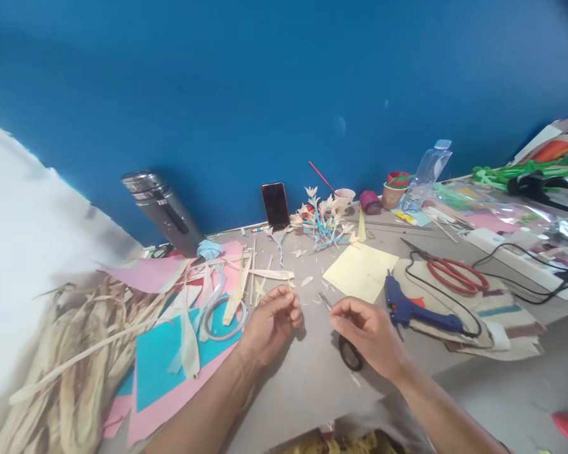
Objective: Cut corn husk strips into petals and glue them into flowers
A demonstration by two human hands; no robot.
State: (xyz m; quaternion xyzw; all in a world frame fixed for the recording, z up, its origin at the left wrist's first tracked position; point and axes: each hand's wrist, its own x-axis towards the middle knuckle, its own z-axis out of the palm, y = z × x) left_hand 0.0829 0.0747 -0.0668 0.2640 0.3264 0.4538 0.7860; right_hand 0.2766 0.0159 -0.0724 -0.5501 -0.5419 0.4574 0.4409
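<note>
The wall [284,82] is blue, the glue gun [423,314] navy with an orange trigger [417,302]. The flowers [329,207] are cream with light-blue stems [325,234], the cloth [497,325] beige with a teal stripe [500,311].

Scissors [325,301]: slim metal blades, blk handle loop; mid part hidden by R hand [365,331], which grips them betw. thumb & fingers. Tip sticks out past fingertips, pointing fwd & L, just off near L corner of yellow paper [361,271]. Loop shows under palm, nr tabletop [293,391]; blades too small to tell if parted.
</note>
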